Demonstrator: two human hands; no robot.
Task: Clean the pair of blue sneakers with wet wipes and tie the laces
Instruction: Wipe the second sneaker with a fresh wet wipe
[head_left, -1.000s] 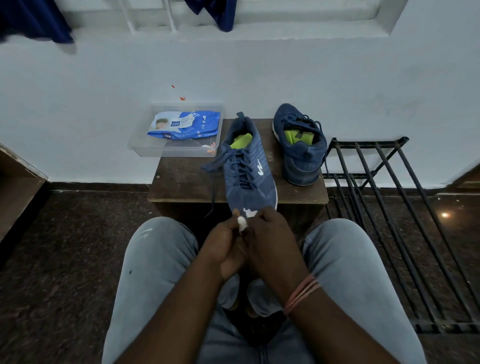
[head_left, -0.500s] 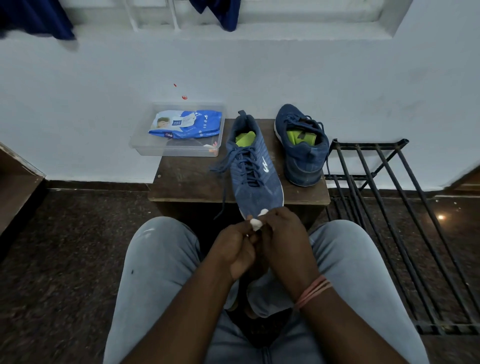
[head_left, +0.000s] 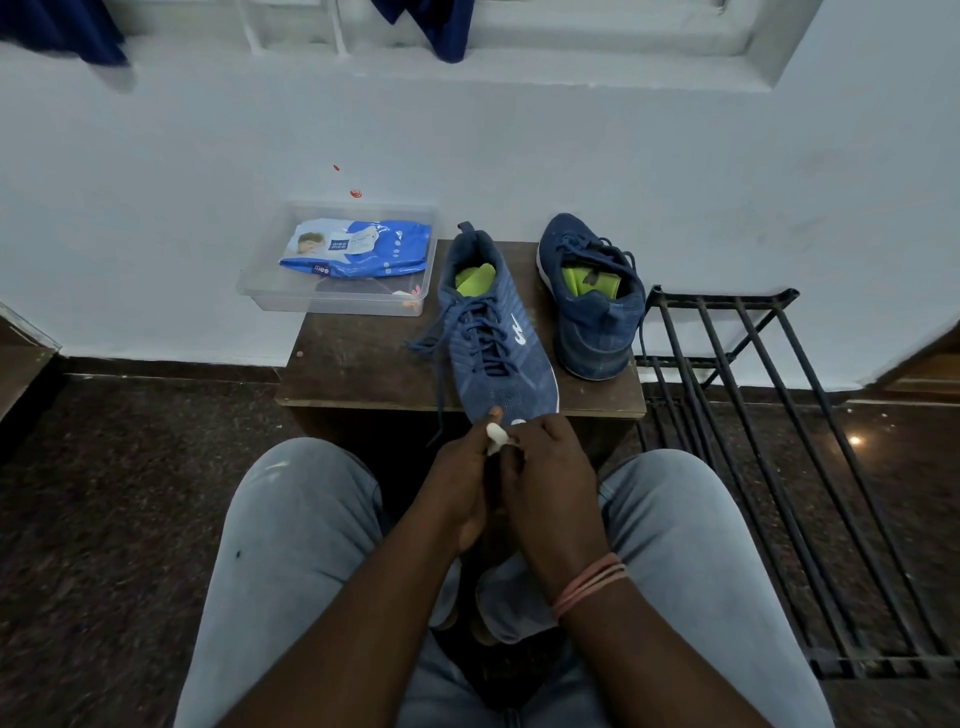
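Both hands, left hand (head_left: 464, 486) and right hand (head_left: 551, 470), pinch the wet wipe (head_left: 497, 439), now refolded at the near sneaker (head_left: 493, 338) toe; wiping resumes, laces untied.

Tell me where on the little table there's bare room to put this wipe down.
Free: the table's front-left patch, between the clear box and the near sneaker's trailing laces. Crowded: the right side, where both sneakers sit, far one at the edge.
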